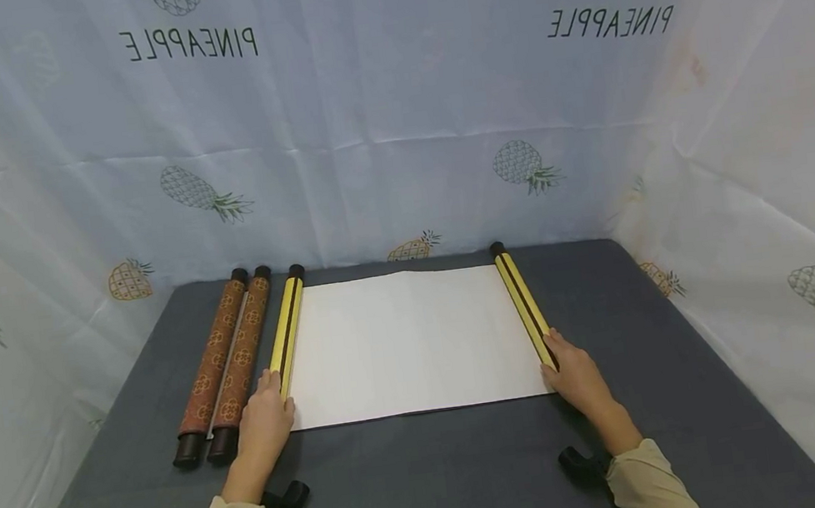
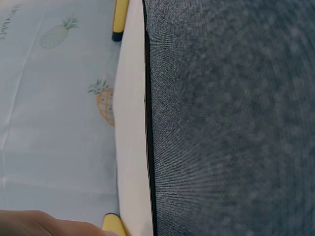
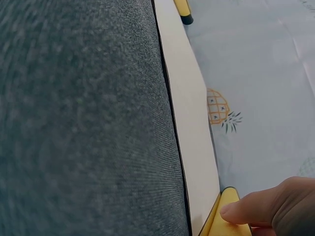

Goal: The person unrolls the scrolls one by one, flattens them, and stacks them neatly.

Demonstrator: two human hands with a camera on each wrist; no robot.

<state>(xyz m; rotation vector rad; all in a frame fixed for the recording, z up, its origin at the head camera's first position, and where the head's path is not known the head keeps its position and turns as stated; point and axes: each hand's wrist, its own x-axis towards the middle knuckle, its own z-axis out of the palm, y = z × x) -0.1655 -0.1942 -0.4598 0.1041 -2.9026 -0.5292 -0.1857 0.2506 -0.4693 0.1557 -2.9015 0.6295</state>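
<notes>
A yellow scroll lies partly unrolled, its blank white sheet (image 1: pixel 410 342) stretched between a left roll (image 1: pixel 288 322) and a right roll (image 1: pixel 521 295), both with black end knobs. My left hand (image 1: pixel 265 413) grips the near end of the left roll. At the opposite side, my right hand (image 1: pixel 578 375) holds the near end of the right roll. In the right wrist view the thumb (image 3: pixel 236 212) presses on the yellow roll (image 3: pixel 229 228). Only part of the left hand (image 2: pixel 44 225) shows in the left wrist view, and its fingertips are hidden.
Two brown patterned scrolls (image 1: pixel 215 355) with black knobs lie side by side, left of the yellow scroll. The dark grey cloth (image 1: pixel 419 487) covers the table. Behind and at both sides hang pale curtains (image 1: pixel 385 189) printed with pineapples.
</notes>
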